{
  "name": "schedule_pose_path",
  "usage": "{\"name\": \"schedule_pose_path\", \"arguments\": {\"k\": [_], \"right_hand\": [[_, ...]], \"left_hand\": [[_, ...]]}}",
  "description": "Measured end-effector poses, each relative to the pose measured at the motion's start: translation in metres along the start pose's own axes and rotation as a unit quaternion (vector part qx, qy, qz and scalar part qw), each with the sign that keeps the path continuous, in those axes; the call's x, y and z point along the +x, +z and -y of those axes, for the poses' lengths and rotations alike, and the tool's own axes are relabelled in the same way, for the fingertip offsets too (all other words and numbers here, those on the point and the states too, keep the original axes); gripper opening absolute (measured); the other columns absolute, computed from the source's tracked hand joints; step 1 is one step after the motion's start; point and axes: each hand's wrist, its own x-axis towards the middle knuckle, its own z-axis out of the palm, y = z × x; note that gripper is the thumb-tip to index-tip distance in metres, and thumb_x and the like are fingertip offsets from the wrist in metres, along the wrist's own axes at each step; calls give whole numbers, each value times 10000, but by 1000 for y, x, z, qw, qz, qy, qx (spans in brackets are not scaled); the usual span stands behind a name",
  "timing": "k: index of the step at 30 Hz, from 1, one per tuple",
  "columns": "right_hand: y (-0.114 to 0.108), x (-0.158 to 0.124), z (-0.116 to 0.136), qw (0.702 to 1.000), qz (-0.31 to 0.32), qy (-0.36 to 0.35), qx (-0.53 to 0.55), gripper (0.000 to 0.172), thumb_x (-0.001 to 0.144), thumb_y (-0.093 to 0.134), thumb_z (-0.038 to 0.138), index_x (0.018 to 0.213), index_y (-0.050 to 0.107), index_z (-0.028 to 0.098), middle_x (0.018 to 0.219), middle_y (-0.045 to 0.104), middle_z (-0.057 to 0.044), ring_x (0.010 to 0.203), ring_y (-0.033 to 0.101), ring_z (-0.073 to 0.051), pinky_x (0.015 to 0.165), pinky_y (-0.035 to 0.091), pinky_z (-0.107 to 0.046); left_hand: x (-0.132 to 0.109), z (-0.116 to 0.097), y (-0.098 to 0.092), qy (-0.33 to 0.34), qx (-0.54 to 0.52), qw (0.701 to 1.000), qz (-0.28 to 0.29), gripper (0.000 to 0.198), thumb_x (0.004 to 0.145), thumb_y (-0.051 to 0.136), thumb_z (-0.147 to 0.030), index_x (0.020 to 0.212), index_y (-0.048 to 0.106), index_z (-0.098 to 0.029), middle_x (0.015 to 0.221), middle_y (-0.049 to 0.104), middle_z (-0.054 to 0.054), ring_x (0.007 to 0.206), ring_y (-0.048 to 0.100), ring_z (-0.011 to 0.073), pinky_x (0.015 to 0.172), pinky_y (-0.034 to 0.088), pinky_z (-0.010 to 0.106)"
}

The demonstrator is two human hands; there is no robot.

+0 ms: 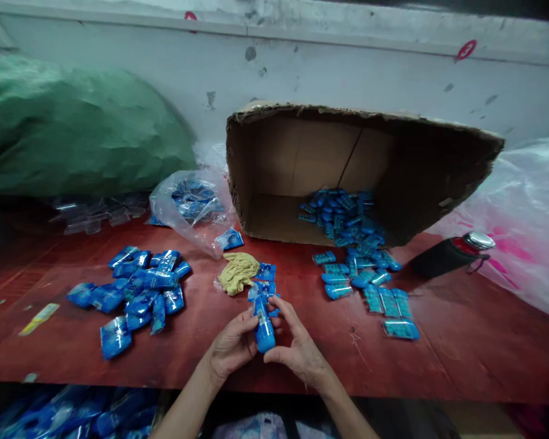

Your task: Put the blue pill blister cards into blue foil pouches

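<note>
Over the table's front part, both hands are at one small blue packet (264,329) with a rounded lower end, a shiny surface and a pale label. My left hand (233,344) pinches its left side between thumb and fingers. At its right, my right hand (299,347) curves around it, fingers near the upper edge and thumb at the bottom end. Just beyond lie flat blue printed cards (266,272) and a crumpled yellowish cloth (238,273). To the left is a loose pile of blue packets (141,283). Teal-and-blue wrapped pieces (387,302) lie to the right.
A cardboard box (283,219) on its side holds many blue pieces, spilling from its opening. A black bottle (443,256) lies tilted beside it. Clear bags (165,198), a big green sack (82,134) and a yellow-white strip (39,319) are around the red table (311,378).
</note>
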Motion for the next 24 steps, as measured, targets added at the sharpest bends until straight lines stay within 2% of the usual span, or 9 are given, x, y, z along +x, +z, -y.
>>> {"name": "schedule_pose_path", "arguments": {"k": [4, 9, 14, 18, 20, 24], "right_hand": [[-4, 3, 1, 998, 53, 7, 13, 907, 546, 774, 157, 1302, 308, 345, 1347, 351, -10, 1256, 287, -227, 1031, 246, -372], [-10, 7, 2, 995, 89, 5, 38, 841, 566, 756, 128, 1270, 361, 364, 1274, 428, 7, 1177, 399, -208, 984, 318, -336], [-12, 8, -3, 992, 90, 45, 83, 766, 544, 749, 109, 1211, 453, 342, 1209, 472, 6, 1079, 472, -207, 891, 402, -317], [-11, 6, -5, 981, 90, 98, 141, 705, 576, 707, 118, 1202, 460, 328, 1137, 539, 9, 884, 561, -169, 756, 467, -286], [-9, 5, -7, 983, 80, 102, 131, 680, 589, 685, 112, 1198, 467, 321, 1110, 559, 14, 870, 563, -164, 757, 465, -283], [-5, 2, -11, 996, 38, 66, 50, 610, 635, 626, 97, 1190, 486, 307, 1095, 559, 14, 896, 542, -164, 801, 439, -285]], "left_hand": [[1, 3, -4, -2, -1, 999, 32, 269, 742, 538, -150, 1000, 602, -110, 883, 693, 107, 861, 631, 209, 826, 442, 328], [0, 7, -1, -9, 1, 1000, 16, 177, 734, 562, -157, 881, 646, -105, 808, 706, 95, 767, 648, 168, 699, 479, 243], [-3, 12, 12, 0, -3, 999, -35, 161, 683, 639, -211, 804, 664, -109, 703, 697, 66, 714, 645, 151, 678, 483, 222], [-3, 20, 16, 19, -12, 996, -90, 137, 676, 647, -240, 742, 661, -121, 652, 684, 48, 641, 635, 149, 623, 499, 242], [-3, 24, 18, 23, -19, 991, -130, 121, 693, 632, -241, 728, 653, -127, 642, 680, 40, 604, 625, 136, 594, 501, 240], [-3, 27, 24, 30, -17, 981, -191, 155, 741, 577, -257, 739, 637, -114, 656, 674, 47, 590, 619, 123, 568, 504, 233]]}}
